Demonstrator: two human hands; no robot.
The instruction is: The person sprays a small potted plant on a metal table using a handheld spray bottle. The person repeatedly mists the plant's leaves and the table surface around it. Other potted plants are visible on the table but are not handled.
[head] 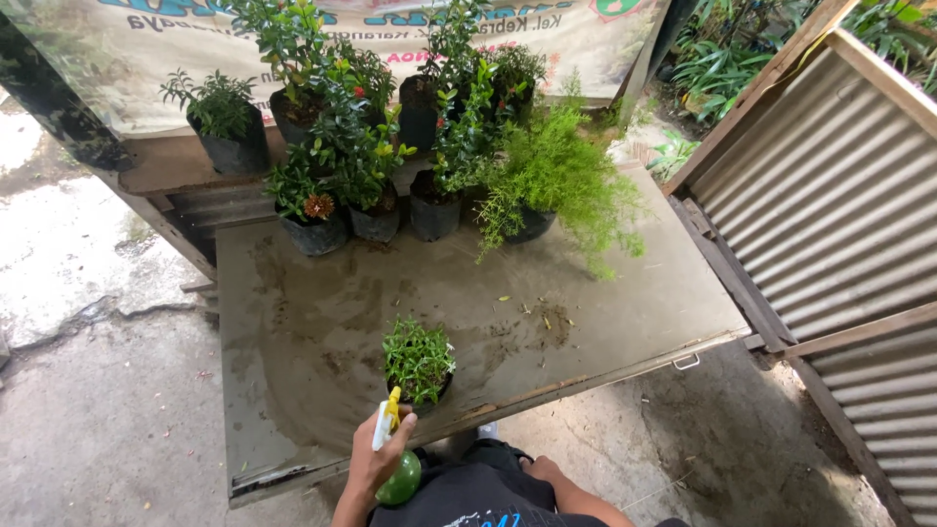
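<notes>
Left hand [372, 459] is wrapped tight around a spray bottle [395, 459], the kind with a round green body and a white and yellow trigger head, and the nozzle points up toward 12 o'clock at a small potted plant [419, 361]. That little plant sits in a dark pot right at the near edge of the surface [322, 322], just above the nozzle, close to it but I can't tell if they actually touch. Right hand [540, 469] is down at about 5 o'clock from the plant, resting low by the person's dark clothing; only the back of it shows, so I can't tell if the fingers are apart or curled. The surface is a flat grey sheet, dusty and damp-looking, with bits of soil and a few leaves scattered around its middle. Way up at 12 o'clock there's a whole cluster of potted plants [361, 146] in black pots, well apart from the small one, and at about 1 o'clock a feathery light green bush [561, 176] spills over its pot. Off at 3 o'clock stands a corrugated metal panel [839, 195] in a wooden frame. Cracked concrete ground [88, 410] runs along the 9 o'clock side.
</notes>
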